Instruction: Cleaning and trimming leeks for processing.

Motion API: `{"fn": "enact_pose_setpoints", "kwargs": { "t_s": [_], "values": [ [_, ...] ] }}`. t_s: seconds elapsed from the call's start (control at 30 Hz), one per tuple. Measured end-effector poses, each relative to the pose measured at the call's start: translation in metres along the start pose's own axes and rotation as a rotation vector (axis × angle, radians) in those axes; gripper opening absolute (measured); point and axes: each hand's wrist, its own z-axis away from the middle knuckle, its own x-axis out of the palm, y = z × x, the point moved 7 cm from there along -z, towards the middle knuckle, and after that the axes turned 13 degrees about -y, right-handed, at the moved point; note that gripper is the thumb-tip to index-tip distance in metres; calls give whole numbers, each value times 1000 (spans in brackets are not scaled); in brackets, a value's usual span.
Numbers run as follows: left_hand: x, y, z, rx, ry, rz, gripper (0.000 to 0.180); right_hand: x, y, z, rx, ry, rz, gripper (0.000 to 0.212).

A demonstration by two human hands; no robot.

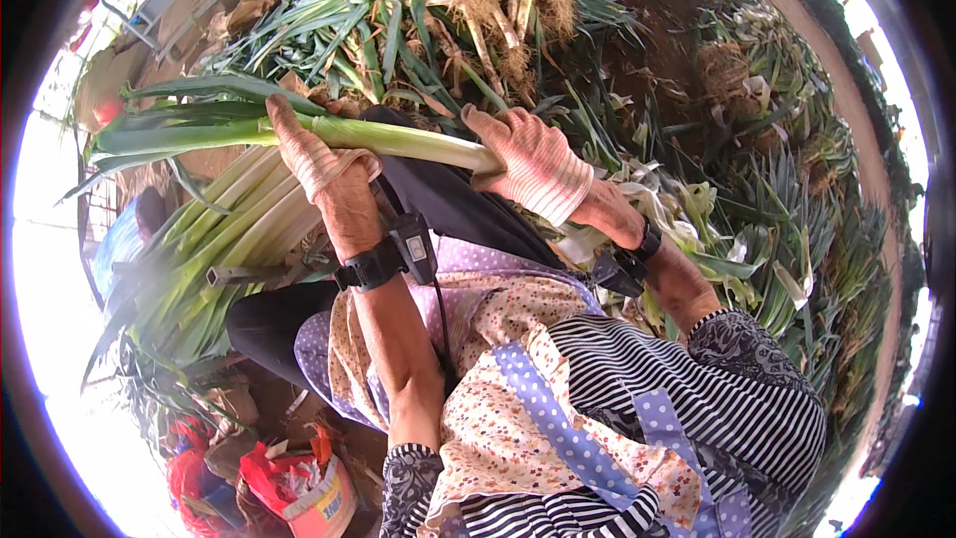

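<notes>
One leek lies level across my lap, green leaves to the left and pale stalk to the right. My left hand, in a striped work glove, grips it where the leaves begin to fan out. My right hand, gloved alike, is closed around the white root end, which its fingers hide. Below my left hand, a stack of stripped leeks rests beside my knee, leaves pointing down and left. A grey metal bar crosses near that stack.
Uncleaned leeks with dry roots are heaped ahead. Pulled-off leaves and more leeks cover the ground on the right. At lower left stand a printed tub with red plastic and some red bags. A metal frame is at far left.
</notes>
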Motion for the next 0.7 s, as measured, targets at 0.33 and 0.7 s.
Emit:
{"fn": "enact_pose_setpoints", "kwargs": {
  "t_s": [0.33,0.7],
  "values": [
    [-20,8,-2,60,74,139,46,-12,-6,3,-35,101,-130,83],
    [-32,19,-7,230,6,213,41,20,-20,-11,-140,6,-127,78]
  ]
}}
